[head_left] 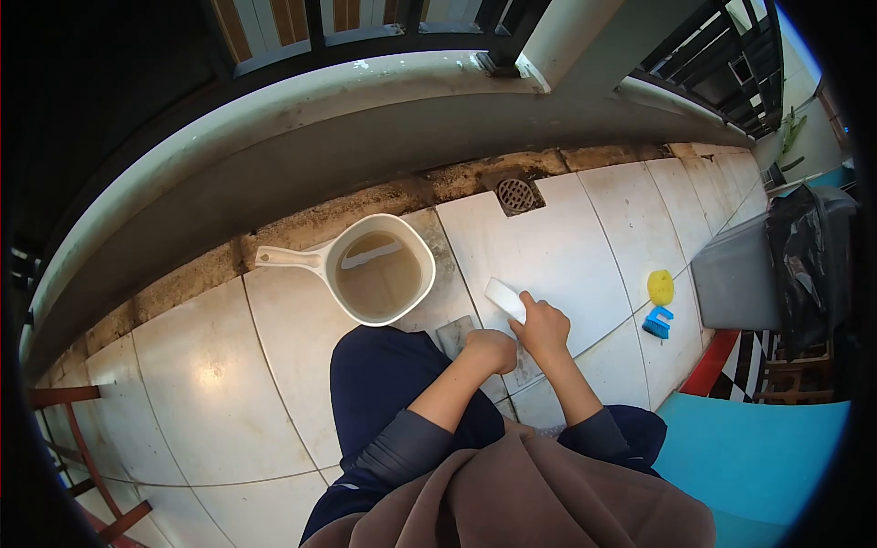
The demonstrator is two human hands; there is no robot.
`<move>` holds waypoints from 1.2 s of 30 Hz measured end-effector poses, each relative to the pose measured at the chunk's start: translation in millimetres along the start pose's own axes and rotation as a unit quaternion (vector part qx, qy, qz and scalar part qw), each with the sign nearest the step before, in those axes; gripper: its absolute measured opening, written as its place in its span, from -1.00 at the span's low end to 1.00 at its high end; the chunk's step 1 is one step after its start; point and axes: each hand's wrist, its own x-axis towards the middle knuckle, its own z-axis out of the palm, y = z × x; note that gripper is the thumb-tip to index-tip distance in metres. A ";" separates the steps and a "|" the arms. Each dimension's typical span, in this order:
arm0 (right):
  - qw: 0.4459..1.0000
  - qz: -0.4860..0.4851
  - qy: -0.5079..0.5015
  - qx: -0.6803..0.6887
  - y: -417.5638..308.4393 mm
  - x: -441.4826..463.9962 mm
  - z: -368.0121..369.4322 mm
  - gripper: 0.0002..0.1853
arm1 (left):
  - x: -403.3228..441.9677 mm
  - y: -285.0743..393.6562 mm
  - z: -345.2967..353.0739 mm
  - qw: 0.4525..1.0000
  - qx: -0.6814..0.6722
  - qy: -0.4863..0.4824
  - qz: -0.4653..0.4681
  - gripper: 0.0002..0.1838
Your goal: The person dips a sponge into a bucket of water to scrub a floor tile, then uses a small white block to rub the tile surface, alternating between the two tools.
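Observation:
My right hand [545, 327] is closed around a white rectangular block [503, 298], whose far end sticks out past the fingers over the tiles. I cannot tell if it is a sponge or something harder. Close beside it, my left hand [491, 352] is curled with its back toward me, and its fingertips are hidden. A grey, marbled square patch [455, 334] shows on the floor just left of that hand. To the left stands a white long-handled dipper [427, 285] holding cloudy brownish water.
A yellow sponge [660, 287] and a blue brush [657, 322] lie on the white floor tiles [566, 237] to the right. A round drain grate [515, 194] sits near the wall. A grey bin [738, 274] with a black bag and a turquoise surface [749, 447] are at right.

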 end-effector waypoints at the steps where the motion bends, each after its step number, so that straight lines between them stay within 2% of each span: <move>1: 1.000 0.000 0.013 0.000 0.9 8.4 1.0 -0.54 | 0.2 -0.5 0.1 1.000 0.001 -0.004 0.000 -0.63; 4: 0.998 0.008 0.056 0.016 4.1 54.3 4.5 -0.54 | 2.9 -1.2 1.5 1.000 0.004 -0.007 -0.004 -0.63; 9: 0.998 0.044 0.042 0.030 -4.2 126.5 -6.6 -0.55 | 10.5 -4.7 3.5 1.000 -0.007 0.013 -0.024 -0.66; 13: 0.998 0.040 0.031 0.025 -4.1 98.8 -4.5 -0.54 | 6.5 -4.8 1.9 0.999 -0.008 0.017 -0.027 -0.66; 18: 1.000 0.013 -0.016 -0.007 -0.3 3.0 -0.8 -0.56 | 1.2 -2.2 1.1 1.000 0.000 0.012 -0.003 -0.64; 21: 1.000 -0.020 0.003 -0.014 2.4 -10.6 0.8 -0.57 | 0.9 -0.5 1.0 1.000 -0.004 0.008 0.002 -0.64; 24: 0.998 -0.052 0.023 -0.018 0.3 19.9 -3.7 -0.58 | 2.5 -2.1 1.3 1.000 0.001 0.002 0.002 -0.64; 27: 0.999 -0.044 0.021 -0.006 -8.3 72.6 -8.7 -0.59 | 7.6 -4.9 3.3 1.000 0.002 0.013 -0.003 -0.64; 29: 0.996 -0.050 0.078 0.000 -7.2 105.8 -9.5 -0.62 | 7.9 -6.5 5.8 1.000 -0.002 0.011 -0.006 -0.63; 32: 0.998 -0.027 0.052 -0.024 -15.2 128.7 -12.3 -0.60 | 5.3 -9.0 0.7 1.000 0.002 0.001 -0.007 -0.62; 36: 0.987 -0.153 0.016 -0.048 -26.4 97.3 -18.6 -0.61 | 3.0 -5.0 -3.0 1.000 -0.003 0.005 0.001 -0.62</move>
